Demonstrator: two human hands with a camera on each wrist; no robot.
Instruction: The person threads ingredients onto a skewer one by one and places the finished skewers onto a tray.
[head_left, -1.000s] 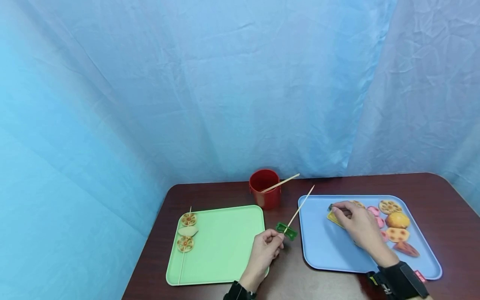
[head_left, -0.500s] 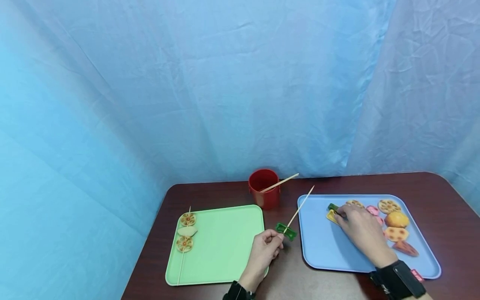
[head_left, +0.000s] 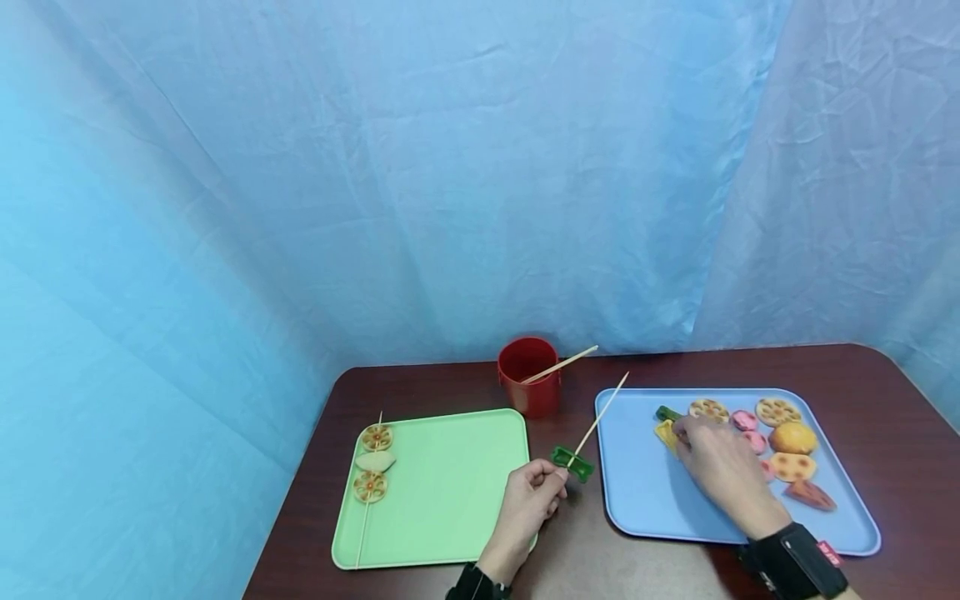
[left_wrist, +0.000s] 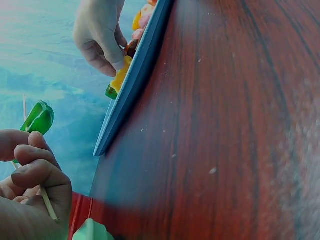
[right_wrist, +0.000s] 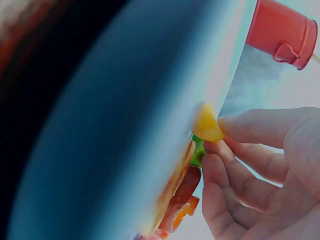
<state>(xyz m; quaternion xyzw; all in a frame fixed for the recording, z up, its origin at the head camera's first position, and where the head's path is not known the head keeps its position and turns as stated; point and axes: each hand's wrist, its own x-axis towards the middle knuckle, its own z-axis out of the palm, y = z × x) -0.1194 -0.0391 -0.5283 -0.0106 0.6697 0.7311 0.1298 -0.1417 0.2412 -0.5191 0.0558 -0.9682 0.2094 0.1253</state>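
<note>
My left hand [head_left: 527, 506] pinches a wooden skewer [head_left: 602, 412] near its lower part. A green pepper piece [head_left: 572, 463] is threaded on it, just beyond the fingertips. Over the far left part of the blue tray [head_left: 637, 508], my right hand [head_left: 723, 471] has thumb and fingers at a yellow pepper piece [head_left: 665, 435]. In the right wrist view, the thumb and forefinger pinch the edge of this yellow piece [right_wrist: 208, 124]. Another green pepper piece [head_left: 668, 413] lies right behind it, partly hidden by the fingers in the right wrist view.
More toy food lies on the blue tray: lotus root slices [head_left: 778, 412], pink rounds [head_left: 745, 420], a yellow lump [head_left: 793, 437] and a brown piece [head_left: 810, 495]. A finished-looking skewer with lotus slices [head_left: 370, 487] rests on the green tray [head_left: 457, 492]. Behind stands a red bucket [head_left: 529, 392] holding sticks.
My right hand has shifted slightly right and toward me, from over the green pepper piece to the yellow one, uncovering the green piece and a lotus root slice. The left hand stays put.
</note>
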